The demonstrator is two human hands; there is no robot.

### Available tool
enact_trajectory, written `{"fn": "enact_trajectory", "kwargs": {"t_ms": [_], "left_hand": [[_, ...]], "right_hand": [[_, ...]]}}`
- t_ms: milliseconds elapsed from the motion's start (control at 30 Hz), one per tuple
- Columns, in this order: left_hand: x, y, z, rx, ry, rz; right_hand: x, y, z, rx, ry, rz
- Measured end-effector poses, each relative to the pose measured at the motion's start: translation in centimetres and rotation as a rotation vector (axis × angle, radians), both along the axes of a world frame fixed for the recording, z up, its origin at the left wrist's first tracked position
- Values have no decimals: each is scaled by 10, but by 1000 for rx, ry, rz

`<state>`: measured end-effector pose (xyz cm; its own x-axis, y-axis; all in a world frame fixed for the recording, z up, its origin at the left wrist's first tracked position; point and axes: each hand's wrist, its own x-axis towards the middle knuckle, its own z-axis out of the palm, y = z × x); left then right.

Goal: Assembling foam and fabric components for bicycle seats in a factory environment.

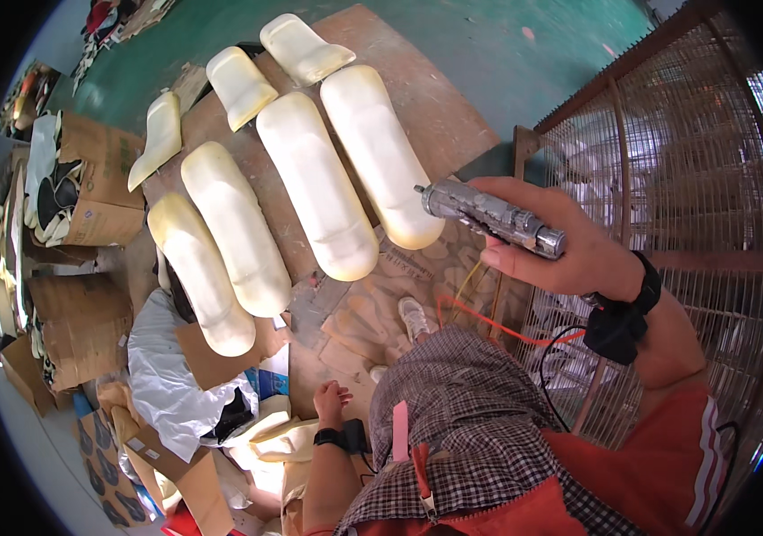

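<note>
Foremost, right hand: fingers clamped around a metal tool, thumb on its lower side; a black strap circles the wrist, with a small black box beside it.
Metal tool: a scuffed silver cylinder lying in the grip of the right fingers, its narrow tip poking out to the left; in this view the tip meets the edge of the rightmost long form, though I cannot tell whether they touch.
Orange hose: passes below the right hand; its link to the tool cannot be made out.
Checked apron: dark and pale squares, over red clothing; a pink strip lies on it.
Left hand: lowered, well apart from the tool; fingers loosely curled, slightly apart.
Long forms: four, pale cream, side by side on a brown surface; three short forms lie beyond them.
Printing: small dark marks on a cardboard carton at left; too small to read.
Wire rack: upright at right; green floor farthest off.
</note>
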<state>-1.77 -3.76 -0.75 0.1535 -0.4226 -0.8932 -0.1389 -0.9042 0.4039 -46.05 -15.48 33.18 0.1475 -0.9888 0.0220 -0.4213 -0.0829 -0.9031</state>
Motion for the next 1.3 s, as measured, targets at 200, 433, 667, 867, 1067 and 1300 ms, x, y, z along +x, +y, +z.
{"fn": "enact_trajectory", "kwargs": {"t_ms": [200,433,667,867,1067,1300], "left_hand": [[-8,-1,7,-16,1,19],[-11,-3,7,6,-9,-21],[-27,-9,9,-12,1,-55],[-28,-8,8,-11,17,-94],[-19,-2,6,14,5,-107],[-21,1,12,-25,1,-79]], "right_hand": [[-13,15,12,110,-11,-4],[-39,43,-4,-31,95,-338],[-27,46,4,79,78,-193],[-33,53,-3,40,30,-321],[-25,55,1,21,45,-180],[-35,74,-8,-9,124,-342]]}}
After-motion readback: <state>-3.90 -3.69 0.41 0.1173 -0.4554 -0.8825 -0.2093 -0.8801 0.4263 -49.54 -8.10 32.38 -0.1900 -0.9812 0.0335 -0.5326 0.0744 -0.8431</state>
